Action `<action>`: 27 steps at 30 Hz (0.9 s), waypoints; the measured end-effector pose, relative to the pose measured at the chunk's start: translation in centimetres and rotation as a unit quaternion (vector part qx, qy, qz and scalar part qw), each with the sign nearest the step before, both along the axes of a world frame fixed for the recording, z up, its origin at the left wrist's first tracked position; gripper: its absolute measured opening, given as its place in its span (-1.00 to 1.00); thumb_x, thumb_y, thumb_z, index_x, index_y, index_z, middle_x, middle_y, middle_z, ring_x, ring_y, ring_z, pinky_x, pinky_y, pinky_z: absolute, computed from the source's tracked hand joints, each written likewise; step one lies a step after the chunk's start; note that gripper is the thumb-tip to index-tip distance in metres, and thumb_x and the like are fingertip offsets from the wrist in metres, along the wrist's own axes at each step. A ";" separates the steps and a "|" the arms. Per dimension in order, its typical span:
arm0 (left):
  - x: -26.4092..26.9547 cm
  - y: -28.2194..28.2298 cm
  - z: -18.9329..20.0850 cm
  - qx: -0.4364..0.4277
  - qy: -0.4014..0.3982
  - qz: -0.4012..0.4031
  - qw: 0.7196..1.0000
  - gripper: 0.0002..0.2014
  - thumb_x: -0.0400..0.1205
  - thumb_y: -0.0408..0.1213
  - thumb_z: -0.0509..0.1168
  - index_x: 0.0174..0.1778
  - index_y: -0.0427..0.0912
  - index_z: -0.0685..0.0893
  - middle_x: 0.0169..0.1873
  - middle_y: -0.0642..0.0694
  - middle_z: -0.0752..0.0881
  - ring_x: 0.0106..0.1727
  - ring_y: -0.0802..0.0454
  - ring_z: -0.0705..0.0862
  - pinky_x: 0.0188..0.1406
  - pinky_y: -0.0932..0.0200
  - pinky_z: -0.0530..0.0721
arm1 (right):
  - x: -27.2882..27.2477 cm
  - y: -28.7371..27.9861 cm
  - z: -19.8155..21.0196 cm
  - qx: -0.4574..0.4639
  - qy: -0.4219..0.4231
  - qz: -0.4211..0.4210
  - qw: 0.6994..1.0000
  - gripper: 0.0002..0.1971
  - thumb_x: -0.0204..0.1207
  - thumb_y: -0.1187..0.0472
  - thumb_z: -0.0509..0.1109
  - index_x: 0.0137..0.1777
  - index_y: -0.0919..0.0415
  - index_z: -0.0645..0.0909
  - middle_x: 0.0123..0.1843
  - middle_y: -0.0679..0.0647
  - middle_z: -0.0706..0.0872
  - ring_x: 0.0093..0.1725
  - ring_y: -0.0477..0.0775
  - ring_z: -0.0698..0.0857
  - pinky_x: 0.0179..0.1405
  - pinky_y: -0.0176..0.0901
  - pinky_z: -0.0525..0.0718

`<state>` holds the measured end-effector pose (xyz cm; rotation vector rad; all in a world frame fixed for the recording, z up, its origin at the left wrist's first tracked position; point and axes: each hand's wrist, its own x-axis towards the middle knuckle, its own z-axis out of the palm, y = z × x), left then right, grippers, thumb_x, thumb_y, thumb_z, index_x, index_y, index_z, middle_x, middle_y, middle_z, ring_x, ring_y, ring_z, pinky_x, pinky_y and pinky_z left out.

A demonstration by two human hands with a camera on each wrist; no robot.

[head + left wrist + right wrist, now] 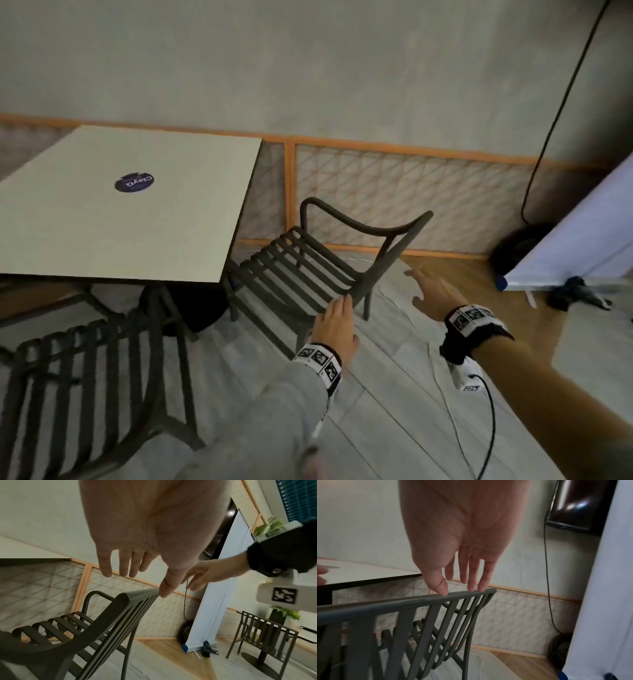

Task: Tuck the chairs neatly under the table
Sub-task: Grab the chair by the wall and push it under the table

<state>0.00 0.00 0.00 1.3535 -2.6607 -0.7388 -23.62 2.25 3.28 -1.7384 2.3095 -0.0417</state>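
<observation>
A dark slatted armchair stands at the right side of the pale square table, its seat front near the table edge. My left hand is open at the near end of the chair's back; in the left wrist view its thumb meets the top rail. My right hand is open just behind the back. In the right wrist view its straight fingertips reach the top rail; I cannot tell if they press on it. A second dark chair stands at the table's near side.
An orange-framed lattice panel runs along the wall behind the chair. A white roll-up banner and a coiled black cable are at the right. A thin white cord lies on the floor. Another table with a chair stands further right.
</observation>
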 end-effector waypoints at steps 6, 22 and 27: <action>-4.5 -4.6 -2.6 0.049 -0.020 0.006 0.999 -0.29 0.66 -0.27 0.28 0.67 -0.18 0.05 0.64 -0.18 0.24 0.62 -0.12 0.29 0.60 -0.10 0.37 | -8.6 -9.7 -3.7 0.040 0.060 0.038 0.997 -0.23 0.36 0.28 0.48 0.53 -0.02 0.21 0.62 0.14 0.25 0.47 0.28 0.43 0.33 0.24 0.58; -9.7 -8.8 -3.9 0.224 -0.001 0.107 0.969 -0.37 0.58 -0.45 0.23 0.59 -0.06 0.29 0.37 -0.19 0.59 0.28 -0.16 0.63 0.31 -0.07 0.64 | -20.0 -21.6 -6.8 0.064 0.147 0.217 0.963 -0.64 0.45 0.26 0.36 0.18 -0.15 0.58 0.27 -0.01 0.68 0.39 0.13 0.52 0.51 0.32 0.26; -10.0 -9.1 -4.8 0.294 0.011 0.146 0.945 -0.32 0.53 -0.46 0.21 0.57 0.13 0.32 0.26 -0.15 0.65 0.19 -0.09 0.67 0.29 0.01 0.66 | -21.7 -24.2 -7.1 0.115 0.133 0.278 0.945 -0.64 0.41 0.36 0.31 -0.04 -0.18 0.66 0.00 -0.09 0.77 0.19 0.08 0.65 0.45 0.22 0.29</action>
